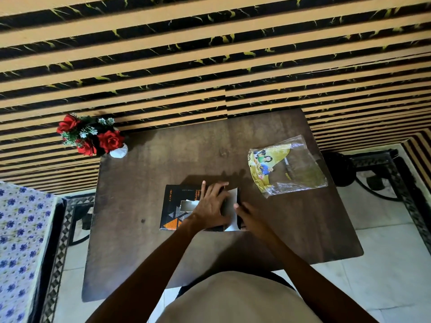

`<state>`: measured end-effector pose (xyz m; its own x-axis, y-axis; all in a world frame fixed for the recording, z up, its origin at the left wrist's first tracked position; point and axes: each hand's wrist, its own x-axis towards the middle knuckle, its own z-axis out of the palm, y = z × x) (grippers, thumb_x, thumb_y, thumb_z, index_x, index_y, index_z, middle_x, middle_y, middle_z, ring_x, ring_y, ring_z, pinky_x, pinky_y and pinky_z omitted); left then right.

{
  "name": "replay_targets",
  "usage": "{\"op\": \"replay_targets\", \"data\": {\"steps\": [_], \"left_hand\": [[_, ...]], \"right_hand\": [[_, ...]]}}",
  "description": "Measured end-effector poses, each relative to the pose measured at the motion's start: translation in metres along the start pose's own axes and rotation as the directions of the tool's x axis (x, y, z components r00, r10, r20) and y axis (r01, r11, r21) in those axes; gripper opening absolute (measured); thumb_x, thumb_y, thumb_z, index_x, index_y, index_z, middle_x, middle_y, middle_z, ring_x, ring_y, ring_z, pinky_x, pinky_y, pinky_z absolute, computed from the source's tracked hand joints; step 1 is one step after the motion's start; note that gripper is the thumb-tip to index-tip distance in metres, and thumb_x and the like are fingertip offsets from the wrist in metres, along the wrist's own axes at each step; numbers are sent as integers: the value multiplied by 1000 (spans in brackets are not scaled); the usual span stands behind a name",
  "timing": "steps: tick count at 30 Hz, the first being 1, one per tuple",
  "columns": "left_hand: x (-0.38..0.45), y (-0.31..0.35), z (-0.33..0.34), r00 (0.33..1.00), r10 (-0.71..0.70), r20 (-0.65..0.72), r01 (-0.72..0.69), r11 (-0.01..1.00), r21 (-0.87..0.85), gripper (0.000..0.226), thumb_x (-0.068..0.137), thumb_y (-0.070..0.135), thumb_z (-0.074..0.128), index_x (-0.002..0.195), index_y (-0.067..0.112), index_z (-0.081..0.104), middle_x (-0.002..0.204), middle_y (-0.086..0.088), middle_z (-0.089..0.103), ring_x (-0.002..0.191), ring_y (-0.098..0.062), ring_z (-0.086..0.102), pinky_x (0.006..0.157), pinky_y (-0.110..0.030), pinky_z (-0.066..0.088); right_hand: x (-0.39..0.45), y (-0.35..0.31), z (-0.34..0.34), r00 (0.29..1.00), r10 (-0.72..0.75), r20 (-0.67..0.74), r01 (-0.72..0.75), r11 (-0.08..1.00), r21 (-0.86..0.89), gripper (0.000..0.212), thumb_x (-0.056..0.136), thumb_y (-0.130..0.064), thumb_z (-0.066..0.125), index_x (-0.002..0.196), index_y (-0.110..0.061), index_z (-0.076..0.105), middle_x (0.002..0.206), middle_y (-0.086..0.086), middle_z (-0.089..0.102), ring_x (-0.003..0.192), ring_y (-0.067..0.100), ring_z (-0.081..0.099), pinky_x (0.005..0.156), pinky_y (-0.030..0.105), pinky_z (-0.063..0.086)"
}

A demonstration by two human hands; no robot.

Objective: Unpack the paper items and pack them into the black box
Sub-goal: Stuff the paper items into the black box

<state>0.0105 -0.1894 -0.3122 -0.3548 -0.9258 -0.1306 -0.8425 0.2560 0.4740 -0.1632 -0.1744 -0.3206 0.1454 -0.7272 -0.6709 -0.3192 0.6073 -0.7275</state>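
At centre of dark wooden surface: black box, flat, rectangular, printed cardboard with orange triangles, long axis left-right, open end toward right. Left hand lies flat on box top, grip spread. Right hand at open end flap, grip closure cannot tell. Crinkled clear plastic bag holding yellow printed paper items, well apart at right.
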Motion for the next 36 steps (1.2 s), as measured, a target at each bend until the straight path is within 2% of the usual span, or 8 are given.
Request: {"op": "replay_targets", "data": {"steps": [5, 10, 13, 16, 22, 25, 32, 36], "left_hand": [[-7, -28, -20, 991, -128, 50, 131, 989, -66, 95, 61, 69, 66, 140, 27, 38, 156, -1, 22, 146, -22, 17, 117, -63, 0], [-35, -55, -37, 949, -313, 45, 313, 950, -8, 132, 41, 91, 57, 151, 29, 17, 161, -1, 9, 149, -29, 2, 116, -63, -4], [-53, -68, -39, 846, -533, -2, 533, 845, -40, 136, 45, 80, 71, 152, 22, 11, 162, -8, 4, 149, -34, 2, 113, -66, 7], [-67, -70, -35, 714, -700, -1, 660, 674, -333, 141, 44, 70, 81, 151, 17, 6, 155, -14, 17, 143, -36, 23, 111, -56, 33], [-73, -74, -31, 651, -752, 102, 548, 373, -749, 104, 58, 50, 87, 138, 17, 29, 128, -8, 58, 112, -21, 61, 85, -35, 58], [-68, -67, -40, 634, -762, 134, 479, 251, -841, 60, 84, 26, 72, 134, 11, 41, 126, -10, 59, 97, -11, 62, 65, -16, 55], [-4, -87, -87, 681, -718, 144, 307, 101, -946, 40, 93, 8, 55, 131, 11, 46, 122, -12, 60, 93, -19, 64, 56, -14, 53], [55, -104, -113, 708, -682, 184, 334, 92, -938, 43, 90, 9, 58, 132, 17, 47, 125, -11, 60, 94, -18, 63, 61, -22, 50]], "right_hand": [[-2, -12, 21, 998, -55, -34, 49, 988, -147, 47, 97, -30, 53, 142, -21, 46, 131, 7, 62, 117, 26, 61, 101, 42, 49], [-2, -19, 34, 978, -66, -196, 20, 974, -226, 50, 91, -28, 62, 138, -17, 52, 133, 6, 62, 122, 22, 59, 106, 31, 43], [-9, -26, 39, 917, -59, -393, -6, 987, -162, 45, 83, -22, 73, 126, -15, 65, 118, 6, 71, 107, 19, 68, 90, 21, 48], [-10, -30, 49, 891, -27, -453, -26, 994, -111, 34, 86, -26, 71, 118, -16, 70, 115, 8, 72, 104, 22, 69, 87, 28, 52], [-7, -36, 59, 976, -36, -217, 37, 999, 0, 46, 97, -30, 54, 142, -19, 47, 135, -1, 50, 128, 20, 47, 97, 21, 33], [-3, -38, 58, 999, 27, -17, -26, 997, 74, 70, 93, -25, 61, 150, -37, 21, 133, -10, 38, 125, 22, 48, 95, 41, 51], [61, -88, 38, 989, -28, -145, 49, 988, 147, 70, 81, -12, 72, 138, -26, 34, 126, 5, 55, 97, 14, 61, 84, 39, 57], [105, -134, 28, 961, -130, -244, 129, 991, -21, 76, 77, -24, 76, 142, -30, 37, 124, -5, 58, 112, 15, 57, 99, 43, 51]]}}
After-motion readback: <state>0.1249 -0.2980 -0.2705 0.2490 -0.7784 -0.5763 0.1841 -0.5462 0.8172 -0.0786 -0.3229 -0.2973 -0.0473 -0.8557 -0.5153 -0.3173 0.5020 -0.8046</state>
